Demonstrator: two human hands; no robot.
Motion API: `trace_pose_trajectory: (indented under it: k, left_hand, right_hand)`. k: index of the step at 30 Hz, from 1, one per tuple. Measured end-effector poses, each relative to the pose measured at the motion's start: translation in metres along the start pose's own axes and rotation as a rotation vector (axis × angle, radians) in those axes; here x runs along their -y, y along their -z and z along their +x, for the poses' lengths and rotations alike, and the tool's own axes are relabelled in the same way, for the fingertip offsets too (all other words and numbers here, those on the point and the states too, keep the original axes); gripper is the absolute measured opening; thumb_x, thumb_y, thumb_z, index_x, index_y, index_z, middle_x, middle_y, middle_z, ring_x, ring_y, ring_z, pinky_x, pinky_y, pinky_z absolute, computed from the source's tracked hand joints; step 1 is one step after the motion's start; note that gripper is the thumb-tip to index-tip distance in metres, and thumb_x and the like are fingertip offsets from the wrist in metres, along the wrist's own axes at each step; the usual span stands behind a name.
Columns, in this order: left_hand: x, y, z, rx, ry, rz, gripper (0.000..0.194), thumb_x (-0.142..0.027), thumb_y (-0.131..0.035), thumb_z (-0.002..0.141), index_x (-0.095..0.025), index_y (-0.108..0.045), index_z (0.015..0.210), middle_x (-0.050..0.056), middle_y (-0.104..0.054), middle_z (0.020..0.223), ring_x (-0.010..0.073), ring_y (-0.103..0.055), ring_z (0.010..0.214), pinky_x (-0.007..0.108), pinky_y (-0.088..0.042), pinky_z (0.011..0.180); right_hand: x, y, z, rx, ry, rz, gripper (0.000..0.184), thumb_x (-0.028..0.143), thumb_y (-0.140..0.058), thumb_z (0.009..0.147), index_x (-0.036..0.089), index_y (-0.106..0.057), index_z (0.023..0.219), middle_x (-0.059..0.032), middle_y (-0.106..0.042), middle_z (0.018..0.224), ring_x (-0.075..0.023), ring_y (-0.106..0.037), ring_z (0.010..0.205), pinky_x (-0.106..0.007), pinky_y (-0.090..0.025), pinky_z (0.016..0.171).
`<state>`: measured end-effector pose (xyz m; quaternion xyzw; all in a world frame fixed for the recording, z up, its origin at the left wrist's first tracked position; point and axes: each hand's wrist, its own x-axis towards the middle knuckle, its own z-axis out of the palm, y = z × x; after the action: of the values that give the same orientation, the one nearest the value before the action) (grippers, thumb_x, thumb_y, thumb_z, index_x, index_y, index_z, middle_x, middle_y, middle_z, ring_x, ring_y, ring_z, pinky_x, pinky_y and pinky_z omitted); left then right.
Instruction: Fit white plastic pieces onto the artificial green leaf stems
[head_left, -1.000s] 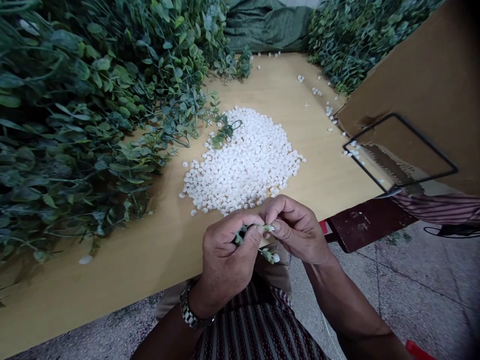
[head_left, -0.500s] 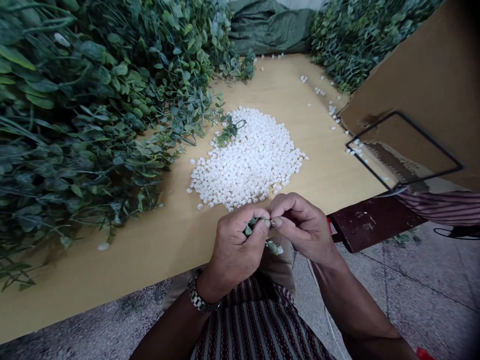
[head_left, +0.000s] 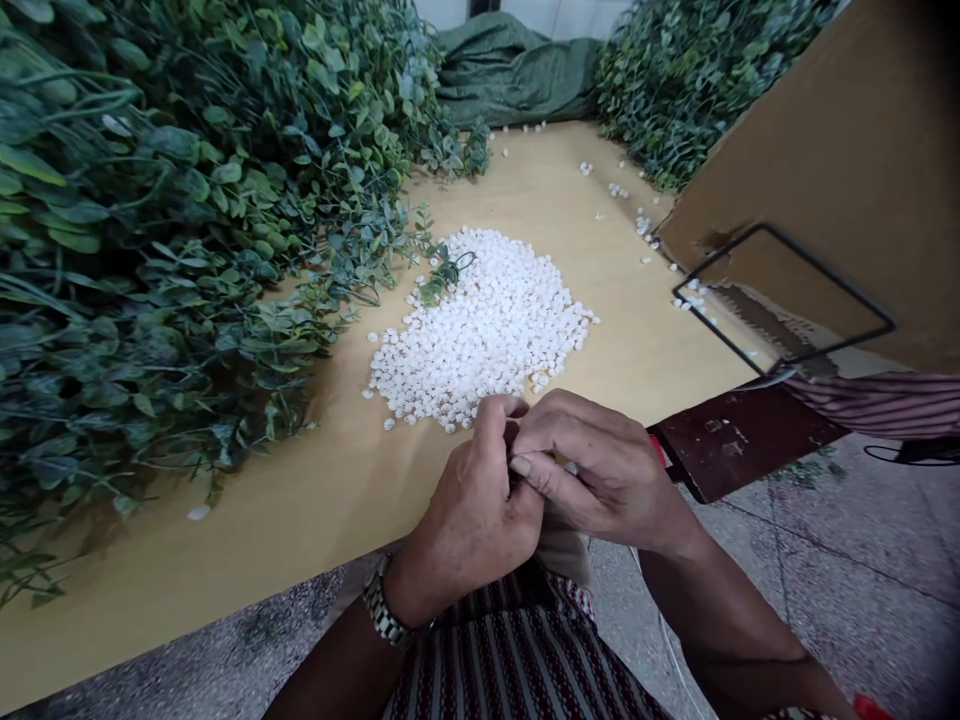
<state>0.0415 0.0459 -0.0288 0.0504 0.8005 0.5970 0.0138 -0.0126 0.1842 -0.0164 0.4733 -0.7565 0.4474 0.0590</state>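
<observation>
My left hand (head_left: 472,510) and my right hand (head_left: 592,470) are pressed together at the near edge of the wooden table (head_left: 315,500), fingers curled. The small green sprig with white buds that they pinch between them is hidden behind the fingers. Just beyond my hands lies a heap of small white flower heads (head_left: 484,325). A metal watch sits on my left wrist.
Piles of artificial green foliage (head_left: 150,250) cover the table's left side, and more greenery (head_left: 690,80) lies at the back right. A cardboard sheet (head_left: 840,170) with a black wire frame (head_left: 780,300) stands on the right. Loose white flower heads are scattered near it. A dark red bench (head_left: 742,435) adjoins the table.
My hands have closed tighter together and now cover the green sprig with white buds that showed between the fingers before. The view has shifted slightly.
</observation>
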Motion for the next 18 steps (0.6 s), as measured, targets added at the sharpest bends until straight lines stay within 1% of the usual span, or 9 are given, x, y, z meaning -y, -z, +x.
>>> trace_pose_trajectory:
  k: [2,4,5,7,9,11,14,16,18]
  left_hand:
    - [-0.001,0.002,-0.002,-0.022,-0.012,0.015,0.029,-0.009,-0.05,0.081,-0.02,-0.042,0.107,0.005,-0.063,0.092,0.0185,-0.061,0.081,0.03,-0.047,0.071]
    - [0.0,0.004,-0.004,-0.054,-0.093,0.008,0.014,-0.01,-0.048,0.084,-0.019,-0.049,0.095,0.004,-0.061,0.086,0.0168,-0.059,0.079,0.028,-0.046,0.071]
    - [0.002,0.005,-0.005,-0.069,-0.147,-0.006,0.01,-0.01,-0.048,0.085,-0.019,-0.051,0.088,0.003,-0.06,0.083,0.0159,-0.058,0.077,0.028,-0.045,0.071]
    - [0.005,0.005,-0.006,-0.09,-0.247,-0.047,0.011,-0.009,-0.048,0.085,-0.018,-0.053,0.079,0.002,-0.057,0.076,0.0138,-0.055,0.072,0.026,-0.044,0.069]
    - [0.006,0.005,-0.006,-0.103,-0.282,-0.078,0.015,-0.007,-0.048,0.085,-0.017,-0.053,0.075,0.0,-0.055,0.07,0.0114,-0.052,0.066,0.024,-0.043,0.063]
    - [0.006,0.005,-0.006,-0.123,-0.259,-0.068,0.018,-0.006,-0.048,0.084,-0.016,-0.052,0.07,-0.001,-0.051,0.064,0.0098,-0.049,0.06,0.022,-0.041,0.059]
    - [0.004,0.006,-0.006,-0.171,-0.172,-0.04,0.019,-0.007,-0.047,0.085,-0.016,-0.052,0.069,-0.002,-0.05,0.063,0.0093,-0.048,0.06,0.022,-0.04,0.058]
    - [0.005,0.007,-0.005,-0.181,-0.113,-0.029,0.017,-0.009,-0.047,0.086,-0.017,-0.054,0.072,-0.002,-0.052,0.065,0.0092,-0.049,0.06,0.022,-0.04,0.059]
    - [0.007,0.007,-0.005,-0.187,-0.079,-0.019,0.014,-0.01,-0.048,0.085,-0.017,-0.055,0.077,-0.003,-0.054,0.068,0.0091,-0.05,0.062,0.021,-0.041,0.06]
  right_hand:
    - [-0.002,-0.004,-0.005,-0.062,-0.048,0.002,0.013,0.008,-0.052,0.085,0.02,-0.055,0.082,-0.0015,-0.055,0.071,-0.0146,-0.052,0.07,-0.03,-0.045,0.062]
    - [-0.003,-0.009,-0.013,-0.156,-0.079,0.009,0.014,0.007,-0.052,0.084,0.02,-0.053,0.083,-0.0011,-0.053,0.07,-0.0141,-0.05,0.068,-0.029,-0.043,0.06]
    - [-0.003,-0.012,-0.017,-0.2,-0.081,0.013,0.014,0.006,-0.051,0.084,0.02,-0.053,0.084,-0.0011,-0.053,0.069,-0.014,-0.05,0.067,-0.028,-0.042,0.059]
    - [-0.002,-0.02,-0.024,-0.269,-0.074,0.031,0.015,0.006,-0.05,0.083,0.02,-0.053,0.085,-0.0015,-0.053,0.069,-0.0144,-0.049,0.066,-0.029,-0.042,0.057]
    - [-0.001,-0.026,-0.028,-0.318,-0.076,0.06,0.015,0.006,-0.048,0.083,0.02,-0.054,0.085,-0.0017,-0.053,0.068,-0.0146,-0.049,0.065,-0.029,-0.042,0.057]
    - [-0.003,-0.027,-0.027,-0.318,-0.076,0.09,0.013,0.008,-0.048,0.084,0.019,-0.055,0.084,-0.0016,-0.053,0.068,-0.0145,-0.05,0.064,-0.028,-0.044,0.056]
    - [-0.014,-0.016,-0.019,-0.298,-0.011,0.076,0.012,0.009,-0.048,0.086,0.018,-0.056,0.084,-0.0007,-0.055,0.067,-0.0136,-0.054,0.064,-0.025,-0.046,0.053]
    - [-0.026,-0.003,-0.013,-0.297,-0.018,-0.059,0.013,0.007,-0.049,0.086,0.018,-0.057,0.084,-0.001,-0.057,0.07,-0.0131,-0.056,0.067,-0.024,-0.048,0.055]
    - [-0.038,0.007,-0.008,-0.21,-0.12,-0.226,0.01,0.009,-0.052,0.086,0.017,-0.059,0.088,-0.0039,-0.06,0.078,-0.0145,-0.059,0.074,-0.027,-0.05,0.063]
